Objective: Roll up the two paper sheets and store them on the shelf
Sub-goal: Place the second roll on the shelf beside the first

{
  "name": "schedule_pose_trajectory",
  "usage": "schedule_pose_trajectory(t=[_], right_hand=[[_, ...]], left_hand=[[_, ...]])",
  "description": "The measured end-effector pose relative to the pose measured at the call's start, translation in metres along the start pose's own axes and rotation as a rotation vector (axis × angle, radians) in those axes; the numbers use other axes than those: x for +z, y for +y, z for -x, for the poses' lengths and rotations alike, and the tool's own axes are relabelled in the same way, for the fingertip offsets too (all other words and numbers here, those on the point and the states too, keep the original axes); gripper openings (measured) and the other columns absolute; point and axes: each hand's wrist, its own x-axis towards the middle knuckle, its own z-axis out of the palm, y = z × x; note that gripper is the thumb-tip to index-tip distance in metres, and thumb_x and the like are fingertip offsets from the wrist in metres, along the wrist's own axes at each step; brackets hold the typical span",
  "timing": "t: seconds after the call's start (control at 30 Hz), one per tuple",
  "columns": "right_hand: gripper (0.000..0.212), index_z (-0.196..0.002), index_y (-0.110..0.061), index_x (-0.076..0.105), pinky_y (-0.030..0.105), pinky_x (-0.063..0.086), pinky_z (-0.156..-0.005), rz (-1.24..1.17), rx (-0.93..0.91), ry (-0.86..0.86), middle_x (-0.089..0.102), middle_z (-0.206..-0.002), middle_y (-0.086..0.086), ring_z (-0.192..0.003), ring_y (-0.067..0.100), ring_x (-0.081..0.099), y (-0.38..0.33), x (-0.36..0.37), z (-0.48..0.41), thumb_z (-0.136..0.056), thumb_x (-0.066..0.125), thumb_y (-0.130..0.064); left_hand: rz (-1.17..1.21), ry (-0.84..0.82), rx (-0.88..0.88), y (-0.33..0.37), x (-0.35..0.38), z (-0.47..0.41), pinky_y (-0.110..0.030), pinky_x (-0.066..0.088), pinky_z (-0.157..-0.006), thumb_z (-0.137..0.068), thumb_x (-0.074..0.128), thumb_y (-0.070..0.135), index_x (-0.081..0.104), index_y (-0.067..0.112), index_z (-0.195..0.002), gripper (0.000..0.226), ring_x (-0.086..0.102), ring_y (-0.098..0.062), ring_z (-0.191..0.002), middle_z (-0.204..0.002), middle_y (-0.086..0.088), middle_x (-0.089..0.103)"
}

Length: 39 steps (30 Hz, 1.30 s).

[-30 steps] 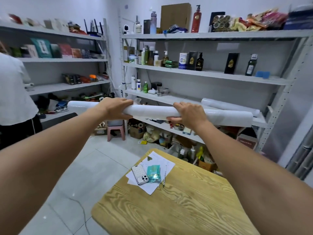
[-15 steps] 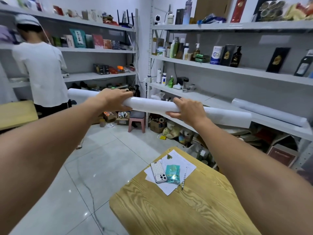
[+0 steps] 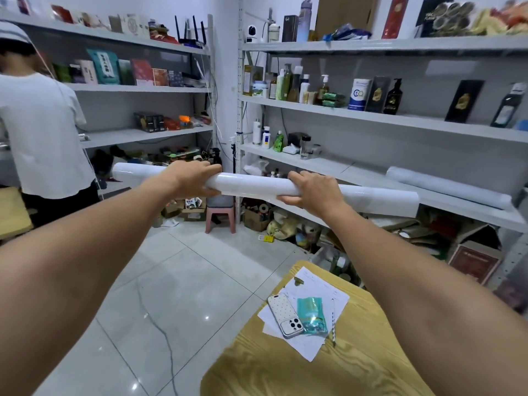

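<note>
I hold a long white rolled paper sheet (image 3: 251, 185) level in the air in front of the shelving. My left hand (image 3: 194, 178) grips it left of its middle, fingers curled over the top. My right hand (image 3: 313, 191) grips it right of the middle. The roll's right end hangs just in front of the third shelf board (image 3: 337, 167) of the grey shelf unit. A second white rolled sheet (image 3: 445, 190) lies on that same shelf board at the far right.
A wooden table (image 3: 285, 367) below me carries loose papers, a phone (image 3: 285, 314), a teal packet and a pen. A person in a white shirt (image 3: 43, 132) stands at the left shelves. A pink stool (image 3: 220, 215) and boxes sit on the tiled floor.
The view has turned left, so the shelf and the stored roll slid right in the picture. Both hands keep the same grip on the roll, held level as before.
</note>
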Motion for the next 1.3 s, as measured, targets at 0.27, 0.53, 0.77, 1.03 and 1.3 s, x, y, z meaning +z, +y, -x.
schedule_pose_trajectory(t=[0.27, 0.53, 0.77, 1.03, 1.3], right_hand=[[0.058, -0.111, -0.018, 0.049, 0.028, 0.033, -0.053, 0.005, 0.067, -0.014, 0.059, -0.088, 0.002, -0.072, 0.022, 0.058, -0.078, 0.013, -0.078, -0.083, 0.04, -0.068], [0.06, -0.119, -0.018, 0.047, 0.03, 0.036, -0.053, 0.0, 0.058, -0.019, 0.061, -0.09, 0.006, -0.076, 0.025, 0.061, -0.137, 0.028, -0.134, -0.084, 0.041, -0.067], [0.057, -0.111, -0.017, 0.049, 0.029, 0.037, -0.052, 0.024, 0.113, -0.04, 0.061, -0.091, 0.004, -0.076, 0.023, 0.061, -0.141, 0.068, -0.158, -0.084, 0.04, -0.067], [0.06, -0.101, -0.015, 0.049, 0.031, 0.045, -0.049, 0.087, 0.172, -0.072, 0.055, -0.078, 0.0, -0.062, 0.019, 0.054, -0.098, 0.12, -0.198, -0.08, 0.038, -0.07], [0.058, -0.101, -0.017, 0.048, 0.029, 0.039, -0.049, 0.141, 0.336, -0.104, 0.058, -0.081, 0.001, -0.067, 0.022, 0.057, -0.042, 0.167, -0.255, -0.081, 0.037, -0.071]], left_hand=[[-0.029, 0.01, 0.057, -0.112, 0.016, -0.006, -0.03, 0.043, -0.056, -0.083, 0.056, 0.048, 0.044, 0.023, -0.115, 0.042, 0.056, -0.021, -0.09, -0.105, 0.001, 0.056], [-0.014, 0.032, 0.073, -0.195, 0.049, -0.002, -0.025, 0.038, -0.049, -0.082, 0.056, 0.049, 0.045, 0.022, -0.116, 0.044, 0.056, -0.02, -0.088, -0.105, 0.0, 0.057], [-0.018, 0.031, 0.128, -0.22, 0.072, -0.042, -0.03, 0.048, -0.058, -0.082, 0.056, 0.05, 0.045, 0.025, -0.114, 0.042, 0.056, -0.02, -0.085, -0.1, 0.001, 0.056], [0.062, 0.064, 0.213, -0.226, 0.114, -0.135, -0.028, 0.043, -0.058, -0.081, 0.054, 0.051, 0.045, 0.024, -0.114, 0.043, 0.057, -0.02, -0.087, -0.102, 0.001, 0.058], [0.152, 0.061, 0.33, -0.24, 0.131, -0.269, -0.03, 0.043, -0.064, -0.082, 0.055, 0.053, 0.047, 0.024, -0.112, 0.043, 0.056, -0.023, -0.089, -0.103, -0.001, 0.057]])
